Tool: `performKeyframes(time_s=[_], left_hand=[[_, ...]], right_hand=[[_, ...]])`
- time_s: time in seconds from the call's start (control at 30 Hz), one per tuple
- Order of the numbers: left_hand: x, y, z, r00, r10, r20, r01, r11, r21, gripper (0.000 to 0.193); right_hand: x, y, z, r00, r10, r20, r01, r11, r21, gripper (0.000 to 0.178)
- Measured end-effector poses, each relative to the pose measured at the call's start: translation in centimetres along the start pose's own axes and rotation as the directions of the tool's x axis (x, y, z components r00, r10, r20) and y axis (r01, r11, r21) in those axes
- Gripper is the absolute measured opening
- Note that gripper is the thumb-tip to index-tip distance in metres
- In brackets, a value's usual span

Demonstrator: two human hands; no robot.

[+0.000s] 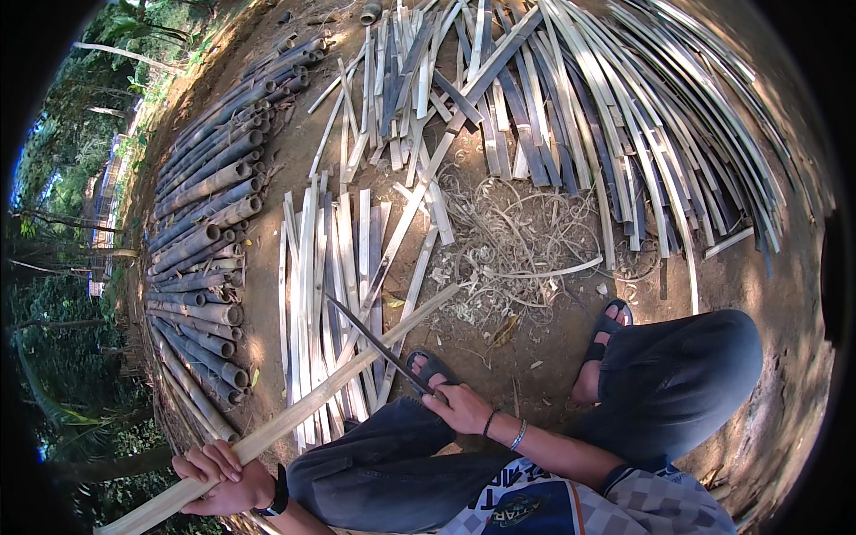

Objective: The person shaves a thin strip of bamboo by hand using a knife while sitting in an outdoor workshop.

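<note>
My left hand [230, 480] is closed around a long, pale split bamboo strip [299, 410], close to its lower left end. The strip slants up and away to the right, its far tip near the shavings. In my right hand [464, 410] is a long, dark-bladed knife [376, 344], gripped by the handle beside my knee. Its blade points up and left and crosses the strip around mid-length; whether the edge touches the wood I cannot tell. Part of the handle is hidden by my fingers.
Curly bamboo shavings [513, 232] lie on the dirt ahead of my feet. Pale split strips [308, 294] rest left of centre, and a big spread of strips [642, 134] covers the far right. Whole bamboo poles [209, 201] are stacked at the left, near greenery.
</note>
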State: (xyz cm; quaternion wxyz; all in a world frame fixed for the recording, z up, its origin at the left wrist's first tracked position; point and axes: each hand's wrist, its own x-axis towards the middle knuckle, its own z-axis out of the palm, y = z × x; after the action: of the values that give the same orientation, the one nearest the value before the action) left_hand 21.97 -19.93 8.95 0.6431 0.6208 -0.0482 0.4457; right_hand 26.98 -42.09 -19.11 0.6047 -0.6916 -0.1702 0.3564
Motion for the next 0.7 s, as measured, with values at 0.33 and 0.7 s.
performKeyframes(time_s=[0.33, 0.7], left_hand=[[0.3, -0.1, -0.2, 1.0, -0.005, 0.027, 0.006, 1.0, -0.031, 0.056], [0.8, -0.5, 0.7, 0.998, 0.006, 0.058, -0.003, 0.999, -0.052, 0.057]], right_hand=[[1.4, 4.0, -0.3, 0.957, 0.289, -0.037, -0.273, 0.933, 0.237, 0.055], [2.5, 4.9, -1.1, 0.902, 0.433, 0.005, -0.418, 0.868, 0.267, 0.059]])
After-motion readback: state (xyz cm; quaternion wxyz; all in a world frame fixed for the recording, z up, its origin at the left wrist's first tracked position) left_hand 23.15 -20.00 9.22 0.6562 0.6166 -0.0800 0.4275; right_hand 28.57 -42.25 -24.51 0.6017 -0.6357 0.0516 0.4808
